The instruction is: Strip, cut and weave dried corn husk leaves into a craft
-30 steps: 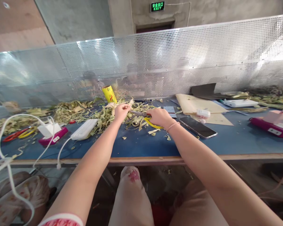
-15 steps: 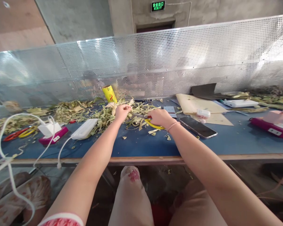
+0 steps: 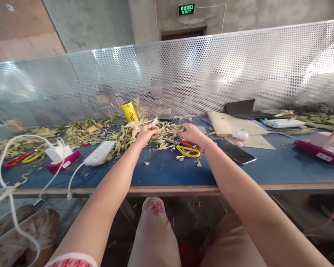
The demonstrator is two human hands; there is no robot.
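From my head, 1 camera looks forward and down, with my legs [image 3: 157, 237] close below. My left hand [image 3: 148, 133] and right hand [image 3: 190, 132] sit mid-view over the blue tabletop [image 3: 167, 170], the perforated metal screen [image 3: 180, 74] farther off.

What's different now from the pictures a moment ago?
The right hand has let go of the scissors, which now lie on the table, and has shifted slightly forward, to the edge of the dried leaves. The left hand has edged slightly right; whether it holds anything is unclear. The yellow tube, phone and white power bank stayed put.
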